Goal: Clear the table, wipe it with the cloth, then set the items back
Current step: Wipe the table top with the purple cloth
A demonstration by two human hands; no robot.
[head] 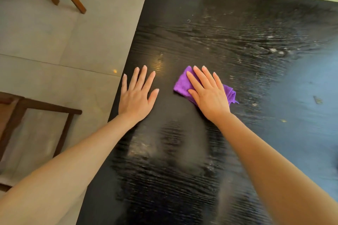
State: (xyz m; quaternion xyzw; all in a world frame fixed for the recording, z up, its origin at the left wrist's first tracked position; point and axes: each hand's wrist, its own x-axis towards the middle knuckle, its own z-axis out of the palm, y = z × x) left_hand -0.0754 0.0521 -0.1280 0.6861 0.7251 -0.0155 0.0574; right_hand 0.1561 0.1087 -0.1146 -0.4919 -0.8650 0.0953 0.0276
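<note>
Bare arms, nothing worn
No sleeves, watch or rings showing on either forearm; both hands [136,97] have longish, neatly kept fingernails.

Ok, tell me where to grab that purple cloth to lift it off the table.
Pinch the folded purple microfibre cloth at its bunched right end, coming from the right. There the layers stick out past the right hand lying flat on it; elsewhere it lies flat on the black wooden table.

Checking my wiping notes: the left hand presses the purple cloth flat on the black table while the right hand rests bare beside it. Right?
Hands swapped: in the head view the right hand presses the cloth on the table; the left hand rests bare.
</note>
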